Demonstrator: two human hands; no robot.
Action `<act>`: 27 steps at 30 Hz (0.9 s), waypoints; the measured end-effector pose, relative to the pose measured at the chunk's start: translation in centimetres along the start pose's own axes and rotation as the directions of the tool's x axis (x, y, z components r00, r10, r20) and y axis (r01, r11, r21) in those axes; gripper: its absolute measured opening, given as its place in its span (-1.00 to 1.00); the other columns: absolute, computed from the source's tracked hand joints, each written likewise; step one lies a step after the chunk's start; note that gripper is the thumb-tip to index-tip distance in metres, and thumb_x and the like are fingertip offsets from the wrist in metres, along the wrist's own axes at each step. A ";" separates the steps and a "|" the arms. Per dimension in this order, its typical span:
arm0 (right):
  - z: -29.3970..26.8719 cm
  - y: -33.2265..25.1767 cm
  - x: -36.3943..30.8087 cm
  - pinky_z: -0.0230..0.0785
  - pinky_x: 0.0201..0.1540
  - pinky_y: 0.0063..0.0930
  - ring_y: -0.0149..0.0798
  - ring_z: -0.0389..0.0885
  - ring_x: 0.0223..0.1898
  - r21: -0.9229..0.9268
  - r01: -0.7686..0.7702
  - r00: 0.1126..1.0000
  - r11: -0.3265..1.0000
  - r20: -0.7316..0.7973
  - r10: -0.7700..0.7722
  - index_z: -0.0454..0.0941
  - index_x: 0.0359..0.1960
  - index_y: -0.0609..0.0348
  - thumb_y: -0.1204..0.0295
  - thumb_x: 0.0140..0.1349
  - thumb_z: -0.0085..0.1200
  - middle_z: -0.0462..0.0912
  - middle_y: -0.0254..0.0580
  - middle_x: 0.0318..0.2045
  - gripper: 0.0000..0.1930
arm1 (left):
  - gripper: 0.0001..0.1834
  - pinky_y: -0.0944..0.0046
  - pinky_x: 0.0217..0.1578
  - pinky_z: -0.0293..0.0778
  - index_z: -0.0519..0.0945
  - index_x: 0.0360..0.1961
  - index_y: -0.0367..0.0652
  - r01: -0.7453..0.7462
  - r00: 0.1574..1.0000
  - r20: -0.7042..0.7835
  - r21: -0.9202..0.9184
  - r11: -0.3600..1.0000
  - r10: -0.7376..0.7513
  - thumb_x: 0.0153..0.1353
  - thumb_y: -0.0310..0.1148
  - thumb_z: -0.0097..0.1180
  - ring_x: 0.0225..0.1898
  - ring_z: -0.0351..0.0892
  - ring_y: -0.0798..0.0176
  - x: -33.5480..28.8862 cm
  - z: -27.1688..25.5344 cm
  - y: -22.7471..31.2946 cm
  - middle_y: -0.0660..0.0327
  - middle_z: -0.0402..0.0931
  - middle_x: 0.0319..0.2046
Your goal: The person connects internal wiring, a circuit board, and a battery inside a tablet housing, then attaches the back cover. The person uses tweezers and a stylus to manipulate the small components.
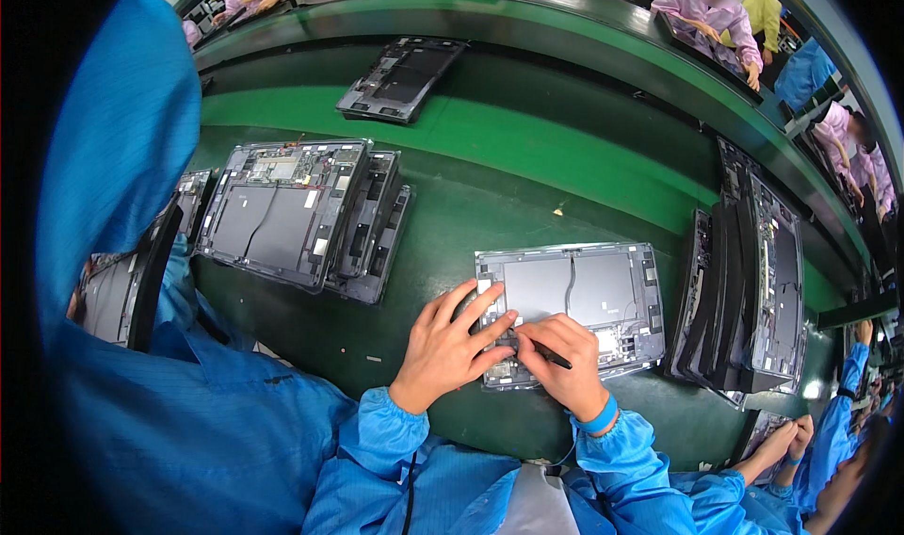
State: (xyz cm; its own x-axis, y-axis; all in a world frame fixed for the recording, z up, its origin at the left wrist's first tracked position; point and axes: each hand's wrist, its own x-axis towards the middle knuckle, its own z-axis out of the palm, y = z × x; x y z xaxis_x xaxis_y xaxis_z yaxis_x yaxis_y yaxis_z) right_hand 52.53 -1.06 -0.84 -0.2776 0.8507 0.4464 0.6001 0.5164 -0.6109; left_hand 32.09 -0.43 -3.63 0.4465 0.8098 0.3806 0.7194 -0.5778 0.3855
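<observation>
An opened tablet-like device (607, 285) lies flat on the green bench before me, its flat grey battery, a dark cable and circuit board exposed. My left hand (447, 342) rests on its left edge with the fingers spread. Between the thumb and fingers of my right hand (573, 358) is a slim black pen-like tool (554, 355). Its tip points to the board near my left fingertips, and the fingers partly hide that spot. I cannot tell exactly what the tip touches. A blue band (599, 416) circles my right wrist.
To the left stands a stack of similar opened devices (273, 217); to the right, a taller leaning stack (777, 290). Another device (403, 78) lies on the bench's far side, below a raised shelf (565, 17). Blue-sleeved co-workers sit close on both sides.
</observation>
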 end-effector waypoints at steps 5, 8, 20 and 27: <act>-0.1 0.0 0.1 0.50 -0.37 -0.34 -0.21 0.65 -0.41 -0.007 0.026 1.000 1.000 0.011 -0.025 0.69 -0.27 0.16 0.58 0.02 0.36 0.67 -0.28 -0.44 -0.79 | -0.51 -0.02 0.20 0.41 0.71 0.13 0.24 0.011 1.000 0.016 -0.009 1.000 -0.010 0.18 0.06 0.27 0.37 0.33 0.00 -0.1 0.1 -0.1 0.28 0.41 0.37; -0.1 -0.1 0.1 0.50 -0.36 -0.34 -0.20 0.65 -0.40 0.000 0.015 1.000 1.000 0.007 -0.015 0.69 -0.27 0.15 0.58 0.02 0.36 0.67 -0.29 -0.43 -0.79 | -0.49 -0.02 0.21 0.39 0.71 0.14 0.27 0.026 1.000 0.012 -0.021 0.999 -0.026 0.14 0.06 0.31 0.37 0.34 -0.04 -0.2 0.1 -0.1 0.27 0.41 0.37; -0.1 -0.3 -0.3 0.48 -0.37 -0.31 -0.20 0.63 -0.39 -0.042 0.011 0.999 0.999 0.050 -0.009 0.66 -0.28 0.13 0.58 -0.01 0.35 0.64 -0.30 -0.42 -0.78 | -0.47 -0.06 0.25 0.35 0.69 0.17 0.29 0.037 0.999 0.041 -0.057 0.998 -0.035 0.15 0.07 0.29 0.39 0.28 -0.07 -0.4 0.5 -0.5 0.25 0.35 0.41; -0.1 -0.1 -0.5 0.48 -0.38 -0.32 -0.20 0.63 -0.39 -0.052 0.028 0.999 0.998 0.037 -0.026 0.65 -0.28 0.12 0.60 -0.04 0.36 0.63 -0.30 -0.42 -0.75 | -0.51 -0.12 0.26 0.37 0.70 0.15 0.25 0.022 1.000 0.025 -0.109 0.994 -0.019 0.15 -0.03 0.33 0.36 0.32 -0.07 -0.4 0.3 -0.6 0.22 0.39 0.37</act>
State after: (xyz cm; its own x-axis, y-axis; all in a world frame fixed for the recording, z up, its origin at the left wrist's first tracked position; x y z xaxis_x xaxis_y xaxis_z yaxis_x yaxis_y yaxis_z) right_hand 52.70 -1.60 -0.92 -0.3201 0.8402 0.4378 0.6304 0.5339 -0.5636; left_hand 31.68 -0.38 -4.27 0.4455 0.8232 0.3520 0.6668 -0.5675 0.4830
